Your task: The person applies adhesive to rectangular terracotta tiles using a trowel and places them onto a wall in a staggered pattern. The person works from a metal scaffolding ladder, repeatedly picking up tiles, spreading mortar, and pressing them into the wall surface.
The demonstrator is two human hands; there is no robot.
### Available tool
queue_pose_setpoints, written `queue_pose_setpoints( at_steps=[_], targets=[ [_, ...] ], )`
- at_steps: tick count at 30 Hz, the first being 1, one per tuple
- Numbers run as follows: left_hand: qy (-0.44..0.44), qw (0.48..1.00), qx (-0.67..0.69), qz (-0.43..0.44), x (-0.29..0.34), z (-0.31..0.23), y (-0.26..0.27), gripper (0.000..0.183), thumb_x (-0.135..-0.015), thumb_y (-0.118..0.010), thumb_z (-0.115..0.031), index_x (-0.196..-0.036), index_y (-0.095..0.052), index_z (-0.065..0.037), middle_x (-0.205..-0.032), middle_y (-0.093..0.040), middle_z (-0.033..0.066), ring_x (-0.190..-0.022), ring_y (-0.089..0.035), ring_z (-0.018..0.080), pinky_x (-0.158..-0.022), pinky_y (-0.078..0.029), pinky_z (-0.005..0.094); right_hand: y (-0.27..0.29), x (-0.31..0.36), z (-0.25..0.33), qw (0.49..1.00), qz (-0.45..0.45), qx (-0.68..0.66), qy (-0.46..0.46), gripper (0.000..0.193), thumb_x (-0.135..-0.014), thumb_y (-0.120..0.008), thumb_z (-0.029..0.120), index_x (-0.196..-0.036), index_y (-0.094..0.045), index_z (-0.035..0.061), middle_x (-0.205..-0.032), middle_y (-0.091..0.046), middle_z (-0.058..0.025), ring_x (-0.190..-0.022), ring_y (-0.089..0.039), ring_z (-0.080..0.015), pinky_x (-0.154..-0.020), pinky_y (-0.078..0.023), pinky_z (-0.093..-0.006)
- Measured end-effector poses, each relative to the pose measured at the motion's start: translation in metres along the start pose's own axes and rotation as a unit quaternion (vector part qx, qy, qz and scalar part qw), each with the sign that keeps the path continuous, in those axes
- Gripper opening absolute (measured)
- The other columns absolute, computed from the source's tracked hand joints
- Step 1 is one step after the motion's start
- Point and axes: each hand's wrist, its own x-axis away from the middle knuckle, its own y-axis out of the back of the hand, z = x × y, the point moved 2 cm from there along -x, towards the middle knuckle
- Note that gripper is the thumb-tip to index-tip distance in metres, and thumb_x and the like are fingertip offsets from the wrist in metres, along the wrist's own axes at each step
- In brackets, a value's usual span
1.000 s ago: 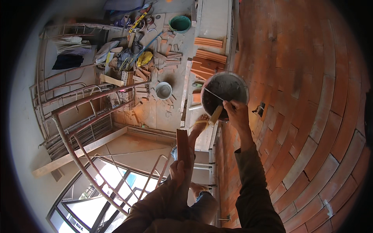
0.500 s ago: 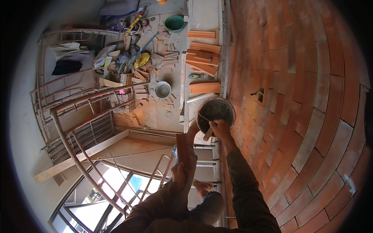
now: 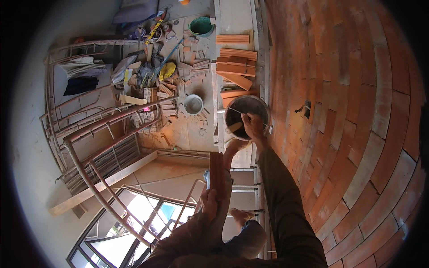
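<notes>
Gripping a terracotta tile in the left hand, a worker has the right hand apparently closed around the wire handle of a bucket. Tiling covers the visible wall and looks largely done; loose tiles on a plank and the held one are left. Dark bucket contents hide whatever joins the wooden handle; the wall's edges blur out of view.

I cannot see the near end of the clay strip, because the left hand covers it. The right hand hides one part of the bucket. My view's upper edge cuts an orange container; one pink thing is too small to recognise.
</notes>
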Motion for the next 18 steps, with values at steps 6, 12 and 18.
queue_pose_setpoints(
  at_steps=[6, 12, 18],
  targets=[
    [0.011, 1.000, 0.012, 0.012, 0.003, -0.021, 0.000, 0.030, -0.098, -0.052, -0.023, -0.095, -0.065, 0.004, -0.073, -0.061, 0.0047, -0.064, -0.055, 0.0119, -0.058, -0.045, 0.0313, -0.015, -0.002, 0.015, 0.993, 0.047, 0.068, 0.086, 0.033, -0.092, -0.063, 0.030, -0.071, -0.066, 0.0056, -0.066, -0.064, -0.0166, -0.061, -0.062, -0.0382, -0.061, -0.046, -0.0485],
    [0.025, 0.999, 0.031, 0.017, 0.008, -0.039, -0.005, 0.029, -0.097, -0.052, -0.024, -0.090, -0.063, 0.002, -0.070, -0.060, 0.0060, -0.059, -0.057, 0.0146, -0.053, -0.046, 0.0311, -0.018, 0.035, 0.002, 0.974, 0.131, 0.086, 0.165, 0.030, -0.091, -0.065, 0.028, -0.070, -0.066, 0.0071, -0.065, -0.064, -0.0156, -0.064, -0.063, -0.0391, -0.066, -0.046, -0.0504],
    [0.010, 1.000, 0.029, -0.001, 0.007, -0.036, -0.006, 0.029, -0.096, -0.053, -0.023, -0.082, -0.060, 0.001, -0.065, -0.058, 0.0075, -0.053, -0.059, 0.0179, -0.048, -0.046, 0.0310, 0.011, -0.035, -0.006, 0.965, 0.057, 0.221, 0.125, 0.015, -0.091, -0.065, 0.022, -0.089, -0.071, 0.0083, -0.079, -0.068, -0.0135, -0.083, -0.064, -0.0395, -0.077, -0.047, -0.0484]
  ],
)
